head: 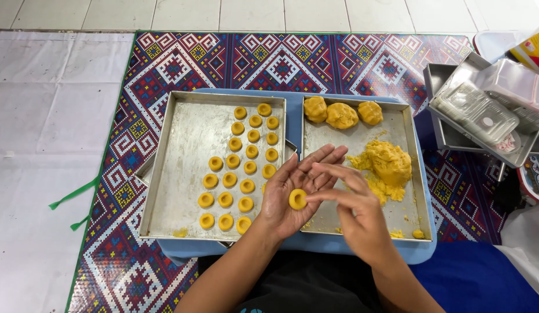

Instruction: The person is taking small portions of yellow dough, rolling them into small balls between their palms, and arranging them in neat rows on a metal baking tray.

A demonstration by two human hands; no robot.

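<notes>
The left hand [295,188] lies open, cradling a dough disc [298,199]; right hand [353,208] fingertips seemingly press it. Some twenty discs fill the tray [182,150] beyond the fingers; much dough [388,162] remains.

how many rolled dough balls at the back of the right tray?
3. All sit in a row along the far edge of the right tray: left ball, middle ball, right ball. The loose dough heap isn't counted. None look hidden.
</notes>
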